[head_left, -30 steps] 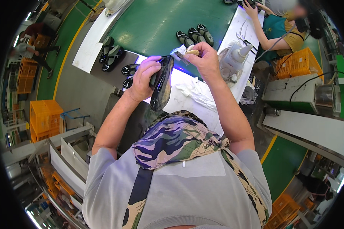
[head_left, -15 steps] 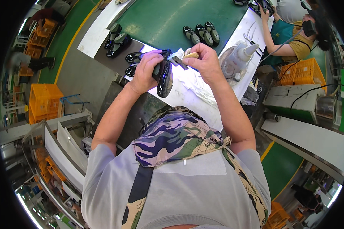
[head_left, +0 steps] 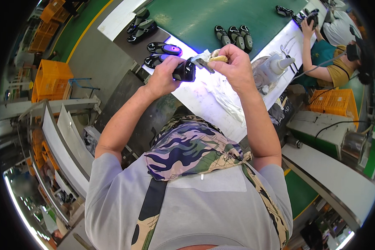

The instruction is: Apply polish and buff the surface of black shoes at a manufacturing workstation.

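My left hand (head_left: 163,77) is closed around a glossy black shoe (head_left: 186,71), covering much of it. Close to the shoe's right end, my right hand (head_left: 236,68) pinches a small white and dark-grey rag (head_left: 202,61). Something pale yellow (head_left: 219,59) shows at those fingertips; I cannot tell if it is a finger cover or a separate piece. Whether the rag touches the shoe is unclear. Just beyond my left hand, another black strap shoe (head_left: 164,48) lies on the white worktop, with a further one partly hidden behind the hand.
Black shoes (head_left: 234,36) stand on the green belt ahead, and more (head_left: 141,30) sit at the left. A translucent squeeze bottle (head_left: 275,66) is right of my right hand; white cloth (head_left: 225,96) lies nearer. A co-worker (head_left: 327,62) handles a shoe at far right. Orange crates (head_left: 52,79) flank both sides.
My left hand has turned the shoe from pointing toward me to a more sideways, end-on view. Both hands sit slightly farther right in the picture, as the whole view has shifted.
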{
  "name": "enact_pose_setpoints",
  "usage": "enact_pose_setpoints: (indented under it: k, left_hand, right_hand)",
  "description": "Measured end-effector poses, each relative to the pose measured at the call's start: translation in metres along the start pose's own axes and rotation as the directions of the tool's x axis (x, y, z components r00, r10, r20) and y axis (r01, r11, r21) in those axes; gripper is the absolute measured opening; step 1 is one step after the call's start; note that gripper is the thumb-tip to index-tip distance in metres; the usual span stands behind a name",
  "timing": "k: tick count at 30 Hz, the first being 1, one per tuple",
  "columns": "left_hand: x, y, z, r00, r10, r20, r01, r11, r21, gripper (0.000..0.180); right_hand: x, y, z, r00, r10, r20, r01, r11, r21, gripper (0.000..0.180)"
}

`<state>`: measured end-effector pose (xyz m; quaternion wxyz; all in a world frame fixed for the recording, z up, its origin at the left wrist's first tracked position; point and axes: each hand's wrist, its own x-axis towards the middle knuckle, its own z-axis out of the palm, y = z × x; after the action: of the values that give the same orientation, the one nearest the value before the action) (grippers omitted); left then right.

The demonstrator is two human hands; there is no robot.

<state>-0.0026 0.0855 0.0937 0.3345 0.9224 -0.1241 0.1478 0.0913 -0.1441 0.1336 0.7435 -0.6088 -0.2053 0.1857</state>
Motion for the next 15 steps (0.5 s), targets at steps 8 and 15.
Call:
enact_pose_setpoints:
  k: [8,15]
  left_hand:
    - [-0.030,-0.009,-0.031,0.902,-0.244,0.355,0.327,0.924,-0.196,0.057]
    - [-0.062,-0.028,-0.063,0.720,-0.369,0.587,0.683,0.525,-0.508,0.055]
  right_hand:
    - [0.025,0.026,0.016,0.997,-0.070,0.038,0.076,0.979,-0.189,0.020]
    - [0.041,0.031,0.061,0.986,-0.109,0.126,0.146,0.929,-0.341,0.021]
